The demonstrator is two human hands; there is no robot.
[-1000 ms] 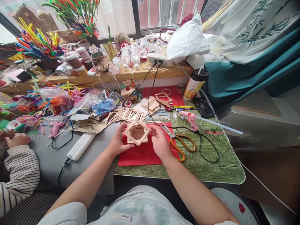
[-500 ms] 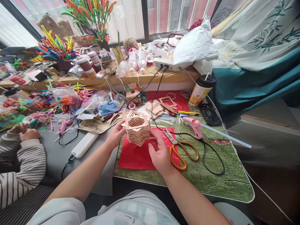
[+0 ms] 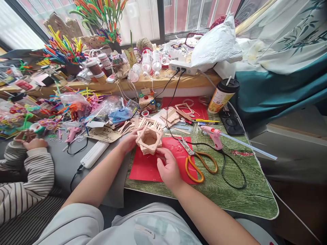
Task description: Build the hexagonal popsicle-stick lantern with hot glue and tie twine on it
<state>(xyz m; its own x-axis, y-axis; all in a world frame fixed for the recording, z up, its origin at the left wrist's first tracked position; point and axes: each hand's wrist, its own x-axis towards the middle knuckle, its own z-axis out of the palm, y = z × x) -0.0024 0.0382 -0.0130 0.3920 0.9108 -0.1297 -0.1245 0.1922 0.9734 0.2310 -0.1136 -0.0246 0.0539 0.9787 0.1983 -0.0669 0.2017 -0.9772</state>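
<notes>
A hollow many-sided pot built from stacked craft sticks (image 3: pixel 155 147) is tilted, its opening turned up toward me, above a red sheet (image 3: pixel 143 168). My left hand (image 3: pixel 129 142) grips its left side; some of those fingers are hidden behind the sticks. At the lower right edge, my right hand (image 3: pixel 169 167) supports it with the fingers bent against the wall and the thumb held apart. Scissors with orange-brown handles (image 3: pixel 199 165) lie just right of my right hand. Behind the pot is a pile of loose craft sticks (image 3: pixel 153 123).
A pink glue gun (image 3: pixel 216 137) with a long glue stick and black cord sits on the right. Beyond it stand a lidded cup (image 3: pixel 222 97) and a phone (image 3: pixel 232 120). At left are a white power strip (image 3: pixel 94 154) and another person's hands (image 3: pixel 34 143). Craft supplies crowd the back ledge.
The pot has been tipped toward me, so its opening shows more and its side wall less. My right hand has shifted slightly left with it. The view has moved a little.
</notes>
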